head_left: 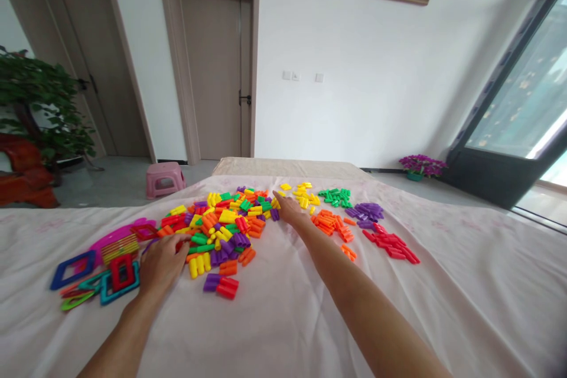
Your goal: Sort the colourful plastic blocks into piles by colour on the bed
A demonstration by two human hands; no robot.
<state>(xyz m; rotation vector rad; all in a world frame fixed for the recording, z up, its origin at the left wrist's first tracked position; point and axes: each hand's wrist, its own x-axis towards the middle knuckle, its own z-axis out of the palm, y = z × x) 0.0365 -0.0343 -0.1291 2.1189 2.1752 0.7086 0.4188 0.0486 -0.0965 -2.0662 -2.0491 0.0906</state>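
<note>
Mixed-colour plastic pile (228,216) between left hand (163,261) and right hand (290,209).

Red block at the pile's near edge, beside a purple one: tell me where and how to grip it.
Probably pinch the red block by its near and far edges, from above and slightly right: it lies flat on the cloth, and the purple block sits close on its left.

single head-worn view, facing forward and down over both hands (162,261) (290,209), cloth-covered table (261,331) close below, wall (363,118) farther ahead
</note>
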